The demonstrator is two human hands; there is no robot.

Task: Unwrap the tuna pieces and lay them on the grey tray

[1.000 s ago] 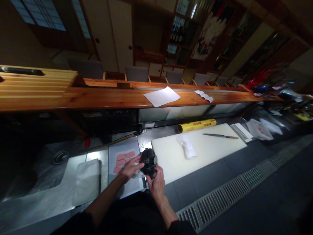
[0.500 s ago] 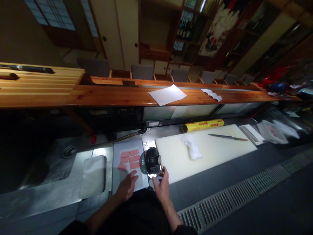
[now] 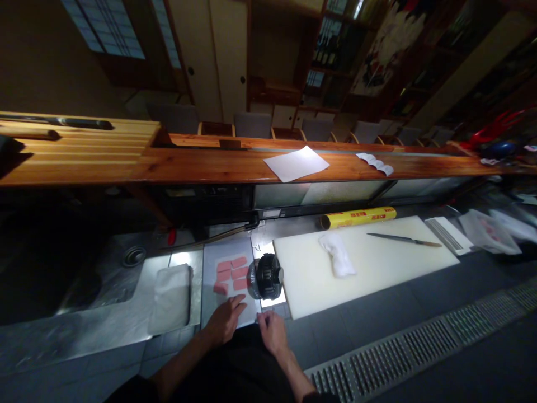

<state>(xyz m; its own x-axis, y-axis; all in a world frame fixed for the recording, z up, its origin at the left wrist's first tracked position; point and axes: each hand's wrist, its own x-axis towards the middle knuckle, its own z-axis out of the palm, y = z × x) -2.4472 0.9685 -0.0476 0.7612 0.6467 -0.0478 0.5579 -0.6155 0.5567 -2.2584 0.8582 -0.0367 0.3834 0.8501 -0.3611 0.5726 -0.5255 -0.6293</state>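
Several flat reddish-pink slices lie on a pale sheet over a grey board. Over the front part of that board is my left hand, fingers stretched out just below the slices, nothing visible in it. My right hand is at the board's front right corner, its fingers pressed together; what they hold, if anything, is too small to tell. A black round object with a light knob stands beyond my right hand, between the grey board and a white cutting board.
The white board bears a folded white cloth and a knife. Behind it lies a yellow roll. A covered tray sits at the left near a sink. White paper rests on the wooden counter.
My right hand has left the side of the black object, come down to the board's corner and closed its fingers. The view has shifted slightly, so the scene appears further right.
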